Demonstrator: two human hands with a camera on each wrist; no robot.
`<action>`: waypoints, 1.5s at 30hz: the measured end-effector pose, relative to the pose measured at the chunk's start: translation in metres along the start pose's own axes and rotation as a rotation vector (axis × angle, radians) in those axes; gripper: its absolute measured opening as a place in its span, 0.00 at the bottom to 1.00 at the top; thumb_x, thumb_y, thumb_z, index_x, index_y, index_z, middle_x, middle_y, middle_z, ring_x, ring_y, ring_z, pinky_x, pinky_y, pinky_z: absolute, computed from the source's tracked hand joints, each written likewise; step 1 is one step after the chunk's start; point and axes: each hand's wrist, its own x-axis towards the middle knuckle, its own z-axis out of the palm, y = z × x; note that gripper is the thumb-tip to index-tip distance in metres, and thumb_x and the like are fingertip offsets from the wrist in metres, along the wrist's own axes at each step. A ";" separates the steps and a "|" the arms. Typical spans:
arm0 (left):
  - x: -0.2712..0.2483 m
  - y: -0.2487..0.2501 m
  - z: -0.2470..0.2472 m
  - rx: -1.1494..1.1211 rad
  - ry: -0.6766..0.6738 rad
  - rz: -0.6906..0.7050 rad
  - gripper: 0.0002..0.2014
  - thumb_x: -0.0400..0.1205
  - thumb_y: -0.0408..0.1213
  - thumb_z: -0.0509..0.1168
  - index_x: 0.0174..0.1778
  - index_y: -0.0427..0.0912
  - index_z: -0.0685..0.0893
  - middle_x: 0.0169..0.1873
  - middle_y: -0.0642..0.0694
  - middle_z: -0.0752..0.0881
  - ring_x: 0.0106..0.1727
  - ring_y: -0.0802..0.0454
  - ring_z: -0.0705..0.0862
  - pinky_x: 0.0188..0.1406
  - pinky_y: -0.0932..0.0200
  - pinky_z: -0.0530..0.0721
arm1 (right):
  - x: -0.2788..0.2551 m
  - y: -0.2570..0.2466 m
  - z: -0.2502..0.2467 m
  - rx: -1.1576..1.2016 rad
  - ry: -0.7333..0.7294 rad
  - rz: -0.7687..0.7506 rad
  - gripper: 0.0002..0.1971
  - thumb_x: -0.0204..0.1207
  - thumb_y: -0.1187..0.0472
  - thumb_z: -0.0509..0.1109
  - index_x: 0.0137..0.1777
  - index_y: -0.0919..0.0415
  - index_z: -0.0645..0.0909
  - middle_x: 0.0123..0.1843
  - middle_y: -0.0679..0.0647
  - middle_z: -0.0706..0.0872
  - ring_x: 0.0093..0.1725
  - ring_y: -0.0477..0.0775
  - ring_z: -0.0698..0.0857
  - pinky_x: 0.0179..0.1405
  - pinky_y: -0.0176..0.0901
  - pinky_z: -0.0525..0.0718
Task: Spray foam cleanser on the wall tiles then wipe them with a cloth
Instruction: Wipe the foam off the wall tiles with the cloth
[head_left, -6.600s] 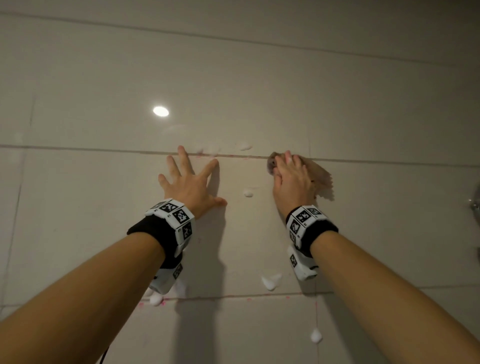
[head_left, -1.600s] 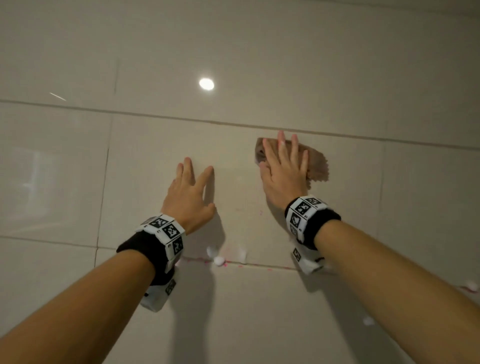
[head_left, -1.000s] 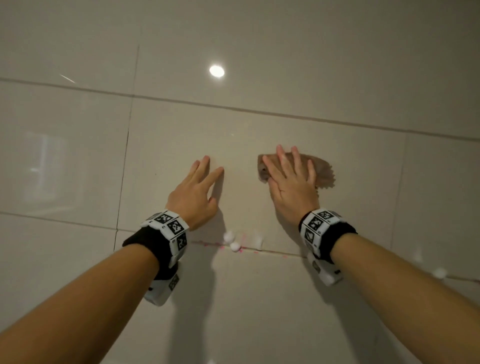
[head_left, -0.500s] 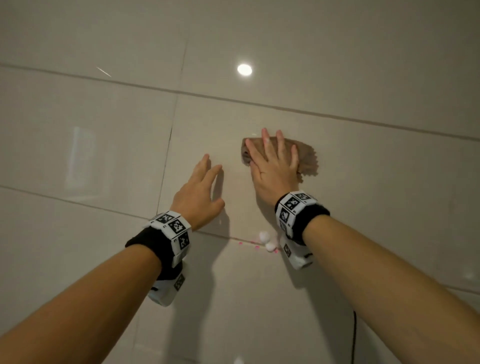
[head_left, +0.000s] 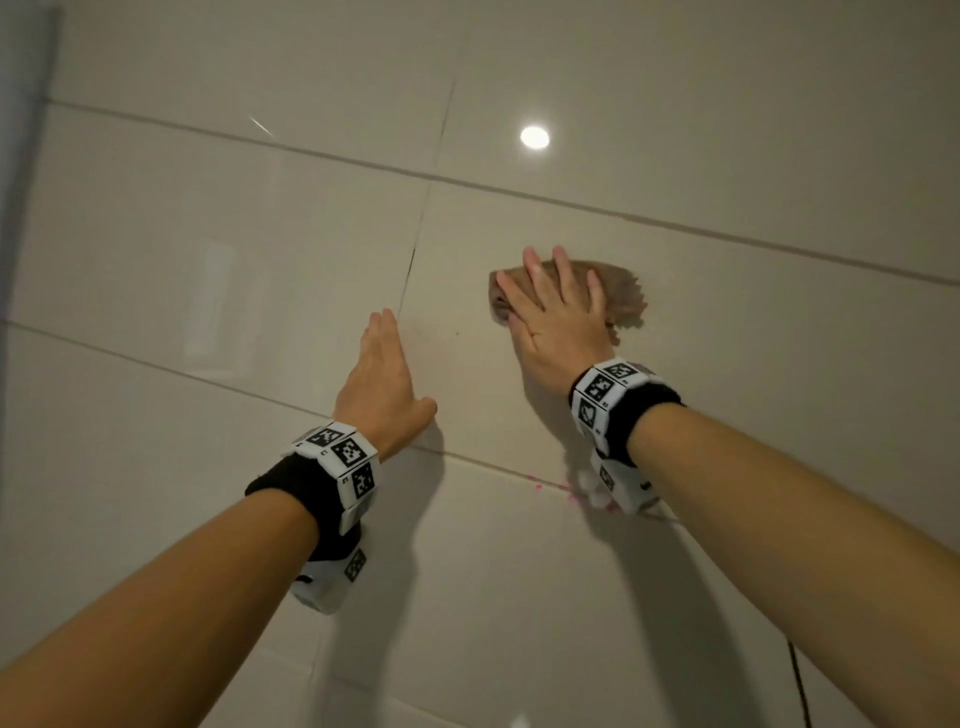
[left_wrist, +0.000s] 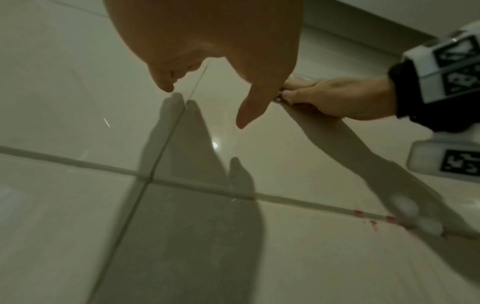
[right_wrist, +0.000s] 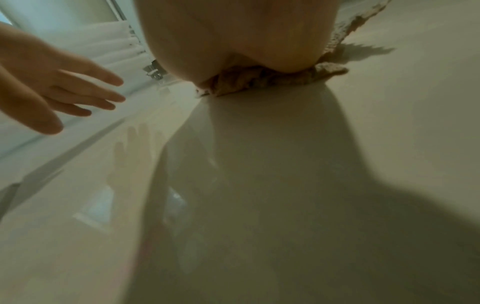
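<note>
My right hand (head_left: 556, 312) lies flat, fingers straight, and presses a brown cloth (head_left: 621, 296) against the glossy beige wall tile (head_left: 753, 332). In the right wrist view the crumpled cloth (right_wrist: 259, 80) shows under my palm. To its left my left hand (head_left: 382, 358) is held up close to the wall, fingers straight and together, and holds nothing; its fingertips (left_wrist: 166, 86) hang near the vertical grout line (left_wrist: 168, 131). Small white foam blobs (head_left: 592, 491) sit on the horizontal grout line below my right wrist, also seen as foam blobs (left_wrist: 415, 216) from the left wrist.
Pink marks (head_left: 537, 486) dot the grout line next to the foam. A black cable (head_left: 797, 680) hangs at the lower right. A grey edge (head_left: 21, 130) borders the wall at far left. A metal fitting (right_wrist: 155, 72) and a white surface show beyond the tiles.
My right hand has slid the cloth leftward across the tile, nearer the vertical grout line. My left hand has drawn its fingers together and moved left too. The foam blobs now lie under my right wrist.
</note>
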 end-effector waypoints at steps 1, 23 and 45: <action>-0.001 -0.004 -0.003 0.013 -0.002 0.008 0.53 0.74 0.37 0.72 0.86 0.40 0.41 0.87 0.39 0.47 0.87 0.39 0.53 0.79 0.39 0.69 | 0.006 -0.012 0.001 -0.004 -0.006 -0.017 0.27 0.90 0.49 0.47 0.88 0.40 0.50 0.91 0.49 0.43 0.88 0.59 0.39 0.82 0.69 0.37; 0.025 0.074 0.022 0.215 -0.141 0.305 0.50 0.76 0.41 0.72 0.88 0.50 0.46 0.87 0.42 0.38 0.88 0.41 0.40 0.85 0.43 0.55 | -0.013 0.117 -0.041 0.036 0.149 0.369 0.27 0.89 0.52 0.50 0.88 0.42 0.53 0.91 0.53 0.44 0.88 0.66 0.40 0.83 0.72 0.43; -0.001 0.215 0.113 0.234 -0.067 0.489 0.39 0.80 0.42 0.64 0.87 0.53 0.54 0.88 0.45 0.44 0.88 0.38 0.41 0.84 0.37 0.49 | -0.172 0.228 0.004 -0.046 0.124 0.191 0.27 0.88 0.50 0.53 0.86 0.40 0.57 0.90 0.50 0.54 0.89 0.59 0.50 0.84 0.70 0.52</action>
